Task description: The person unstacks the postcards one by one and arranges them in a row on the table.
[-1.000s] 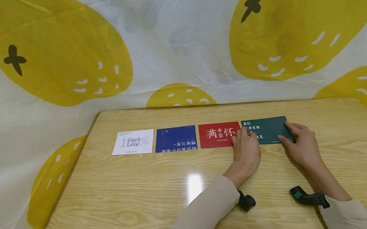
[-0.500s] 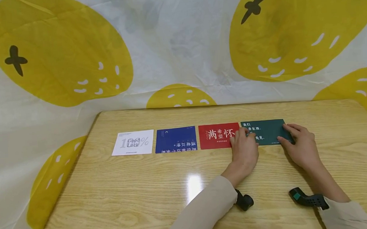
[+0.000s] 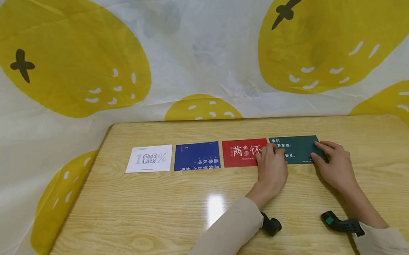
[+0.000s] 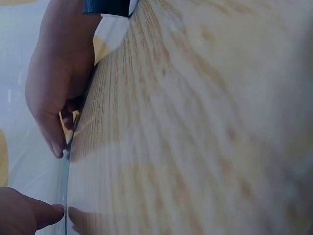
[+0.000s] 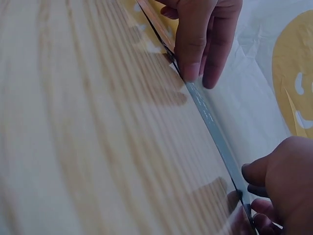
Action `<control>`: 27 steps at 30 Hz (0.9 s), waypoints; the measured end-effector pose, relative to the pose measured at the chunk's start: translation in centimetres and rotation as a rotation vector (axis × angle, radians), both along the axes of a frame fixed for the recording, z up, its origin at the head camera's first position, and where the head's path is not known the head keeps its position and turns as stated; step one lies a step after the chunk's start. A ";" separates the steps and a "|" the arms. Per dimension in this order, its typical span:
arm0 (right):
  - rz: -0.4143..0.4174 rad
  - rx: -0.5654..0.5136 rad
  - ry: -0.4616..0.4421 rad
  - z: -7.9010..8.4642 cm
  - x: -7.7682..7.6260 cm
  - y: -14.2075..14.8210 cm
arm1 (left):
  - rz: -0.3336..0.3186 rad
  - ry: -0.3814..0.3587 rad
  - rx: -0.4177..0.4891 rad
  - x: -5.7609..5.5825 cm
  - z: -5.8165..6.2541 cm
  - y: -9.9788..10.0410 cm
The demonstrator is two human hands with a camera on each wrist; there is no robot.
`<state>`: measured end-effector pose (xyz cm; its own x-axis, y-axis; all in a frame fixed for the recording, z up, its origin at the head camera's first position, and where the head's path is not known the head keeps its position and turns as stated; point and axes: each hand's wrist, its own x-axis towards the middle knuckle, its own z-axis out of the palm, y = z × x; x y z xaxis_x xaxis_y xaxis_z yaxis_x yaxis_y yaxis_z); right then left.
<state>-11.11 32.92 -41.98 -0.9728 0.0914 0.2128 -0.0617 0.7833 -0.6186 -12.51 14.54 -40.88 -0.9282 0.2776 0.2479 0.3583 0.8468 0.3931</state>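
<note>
A dark green card with white lettering lies flat at the right end of a row of cards. My left hand rests its fingertips over the green card's left side and the edge of the red card beside it. At the right edge of the green card, my right hand touches it with thumb and forefinger spread apart. Seen from the right wrist, the green card appears edge-on between the left fingertips and the right hand. The left fingers cover part of its lettering.
Further left lie a blue card and a white "Good Luck" card, with small gaps between them. The wood-grain table ends at a white cloth with yellow fruit prints. Black wrist devices sit near both sleeves.
The green card has turned slightly, so its top edge runs more level with the red card's. Both hands stay at its sides, with only slight shifts.
</note>
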 end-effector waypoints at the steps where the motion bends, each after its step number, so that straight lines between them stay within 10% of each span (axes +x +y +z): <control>1: -0.006 -0.011 -0.004 0.0 0.0 0.0 | -0.004 0.007 0.004 0.1 0.1 0.0; 17: 0.036 0.039 0.038 -0.2 -0.3 0.5 | -0.150 0.023 0.074 3.0 2.8 -2.1; 27: -0.013 -0.207 0.005 0.8 0.4 1.9 | -0.225 0.058 0.207 5.8 3.2 -7.4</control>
